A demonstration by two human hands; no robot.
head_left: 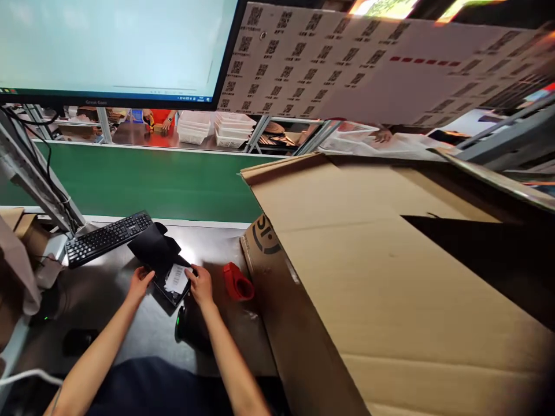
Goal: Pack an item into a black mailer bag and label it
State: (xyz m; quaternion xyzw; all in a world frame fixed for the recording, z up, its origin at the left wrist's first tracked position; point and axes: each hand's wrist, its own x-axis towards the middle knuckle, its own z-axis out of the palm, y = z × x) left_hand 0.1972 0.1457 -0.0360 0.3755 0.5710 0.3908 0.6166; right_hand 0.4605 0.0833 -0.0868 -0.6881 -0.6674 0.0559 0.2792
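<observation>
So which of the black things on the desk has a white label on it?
The flat black package held between the left hand and right hand; the keyboard behind it has none.

Both hands (171, 284) fwd, fingers curled

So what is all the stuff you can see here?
monitor: one, pale lit screen, top left
keyboard: one, black, left on the desk
black package: one, white label on it, between both hands
tape dispenser: one, red, right of the package
cardboard box: one, brown, large, on the right
code sheet: one, white, hanging top right
conveyor belt: one, green, behind the desk
left hand: on the package's left edge
right hand: on its right edge
</observation>
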